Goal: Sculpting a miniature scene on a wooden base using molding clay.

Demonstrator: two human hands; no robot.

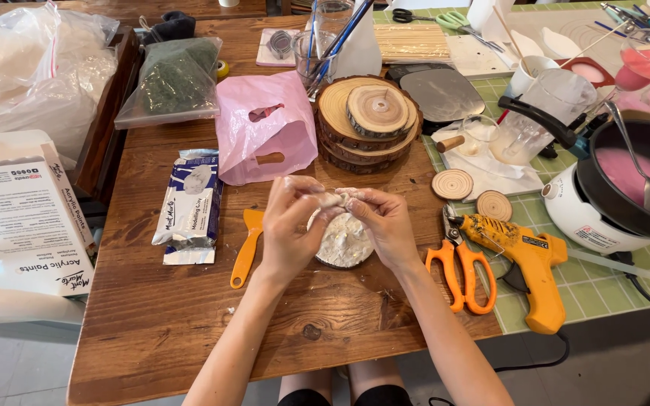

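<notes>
Both grips pinch a white clay lump (334, 199): left hand (289, 229), right hand (385, 225), above a clay-topped disc (344, 244); orange scraper (247, 248) left, orange shears (460, 271) right, bare worktop (189, 331) near.

White clay (332, 200); orange spatula (246, 249), orange shears (462, 269); pink bag (265, 128); yellow glue gun (524, 259); ringed wood slices (370, 120); green-checked mat (603, 289) along right edge.

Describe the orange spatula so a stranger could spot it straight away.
On the wooden table, look just left of the left hand. The spatula lies there beside the clay packet: flat orange plastic, no finger loops, unlike the orange-handled snips.
</notes>
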